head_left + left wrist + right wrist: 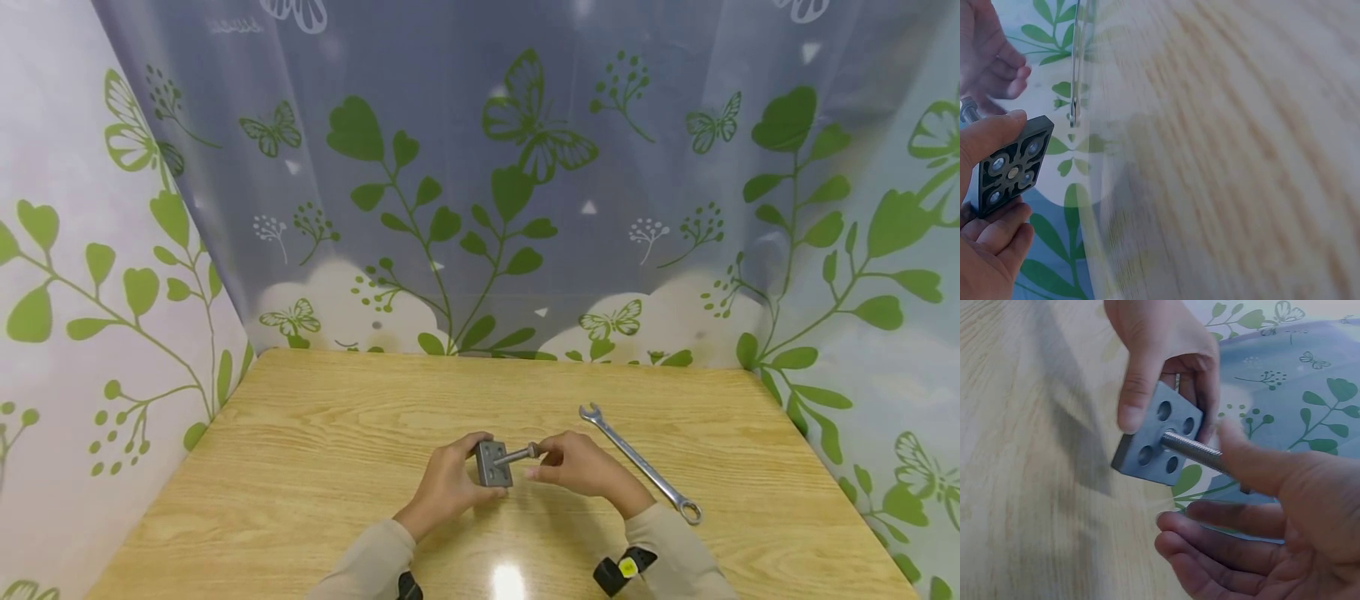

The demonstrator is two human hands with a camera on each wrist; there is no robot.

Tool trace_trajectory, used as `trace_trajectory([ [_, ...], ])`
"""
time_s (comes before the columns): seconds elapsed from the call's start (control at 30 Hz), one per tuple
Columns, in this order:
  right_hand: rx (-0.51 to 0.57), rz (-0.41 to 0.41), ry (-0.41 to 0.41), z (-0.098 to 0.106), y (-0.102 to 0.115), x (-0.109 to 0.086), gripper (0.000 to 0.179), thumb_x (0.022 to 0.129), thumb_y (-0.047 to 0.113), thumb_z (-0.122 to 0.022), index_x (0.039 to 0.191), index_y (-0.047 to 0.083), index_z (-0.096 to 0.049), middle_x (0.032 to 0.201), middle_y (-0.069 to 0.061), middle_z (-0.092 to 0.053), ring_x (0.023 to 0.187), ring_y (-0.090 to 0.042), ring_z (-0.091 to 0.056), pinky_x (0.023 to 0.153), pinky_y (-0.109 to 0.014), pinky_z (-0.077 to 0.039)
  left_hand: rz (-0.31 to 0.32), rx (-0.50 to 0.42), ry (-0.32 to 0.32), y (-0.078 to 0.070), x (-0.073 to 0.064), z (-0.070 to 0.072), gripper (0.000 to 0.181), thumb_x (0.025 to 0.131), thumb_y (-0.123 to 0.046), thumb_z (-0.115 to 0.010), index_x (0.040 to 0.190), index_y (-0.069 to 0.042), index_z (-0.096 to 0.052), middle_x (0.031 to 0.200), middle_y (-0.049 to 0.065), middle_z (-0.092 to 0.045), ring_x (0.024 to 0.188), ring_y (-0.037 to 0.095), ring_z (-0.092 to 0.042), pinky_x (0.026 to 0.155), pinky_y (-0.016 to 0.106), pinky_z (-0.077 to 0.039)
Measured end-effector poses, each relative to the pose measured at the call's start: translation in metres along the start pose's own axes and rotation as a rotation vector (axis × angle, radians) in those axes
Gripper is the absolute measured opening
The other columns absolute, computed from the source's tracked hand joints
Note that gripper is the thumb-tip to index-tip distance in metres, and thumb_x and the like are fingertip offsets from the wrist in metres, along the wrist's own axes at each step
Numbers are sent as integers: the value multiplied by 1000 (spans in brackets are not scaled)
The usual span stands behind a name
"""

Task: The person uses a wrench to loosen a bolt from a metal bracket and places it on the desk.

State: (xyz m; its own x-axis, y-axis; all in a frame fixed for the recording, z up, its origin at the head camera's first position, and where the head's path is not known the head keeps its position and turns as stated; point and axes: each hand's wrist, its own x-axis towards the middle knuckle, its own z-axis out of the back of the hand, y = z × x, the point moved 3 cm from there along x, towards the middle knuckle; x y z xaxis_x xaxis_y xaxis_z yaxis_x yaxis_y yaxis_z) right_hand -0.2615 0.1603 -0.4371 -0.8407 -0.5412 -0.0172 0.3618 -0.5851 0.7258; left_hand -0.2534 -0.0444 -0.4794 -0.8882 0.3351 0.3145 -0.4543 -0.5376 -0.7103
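My left hand (448, 483) grips a small square grey metal plate (495, 477) by its opposite edges, thumb on one side and fingers on the other. A threaded bolt (1196, 452) stands out from the plate's middle, with several round holes about it. In the left wrist view, the plate's back face (1020, 150) shows recesses and the bolt's end flush in the centre. My right hand (585, 467) is at the bolt's head, index finger by it and thumb apart. In the right wrist view the right thumb (1254, 459) covers the bolt's outer end, while the other fingers hang loosely curled below.
A combination wrench (637, 460) lies slantwise on the wooden table (337, 425), to the right of and beyond the right hand. Curtains with green leaves and butterflies (450, 167) enclose the table at the back and both sides.
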Motion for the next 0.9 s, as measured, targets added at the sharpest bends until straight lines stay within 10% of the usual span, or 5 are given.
trace_trajectory([
  [0.37, 27, -21, -90, -2, 1, 5, 44, 100, 40, -49, 87, 4, -71, 66, -4, -64, 62, -20, -61, 54, -26, -51, 4, 4, 5, 0, 1, 0, 71, 65, -17, -89, 126, 0, -57, 116, 12, -67, 106, 25, -64, 93, 42, -52],
  [0.63, -18, 88, -148, 2, 8, 3, 13, 89, 15, -68, 101, 11, -73, 86, 2, -68, 75, -14, -61, 63, -24, -52, 8, 15, 7, 1, 1, 0, 72, 64, -18, -90, 126, -1, -57, 116, 12, -67, 105, 26, -64, 92, 42, -53],
  [0.9, 2, 116, -169, 4, 10, 2, 23, 84, 2, -71, 99, 18, -75, 93, 8, -63, 85, -12, -57, 73, -28, -54, 8, -5, 4, 0, 2, 1, 68, 65, -18, -90, 124, -3, -58, 117, 12, -67, 107, 26, -64, 93, 42, -53],
])
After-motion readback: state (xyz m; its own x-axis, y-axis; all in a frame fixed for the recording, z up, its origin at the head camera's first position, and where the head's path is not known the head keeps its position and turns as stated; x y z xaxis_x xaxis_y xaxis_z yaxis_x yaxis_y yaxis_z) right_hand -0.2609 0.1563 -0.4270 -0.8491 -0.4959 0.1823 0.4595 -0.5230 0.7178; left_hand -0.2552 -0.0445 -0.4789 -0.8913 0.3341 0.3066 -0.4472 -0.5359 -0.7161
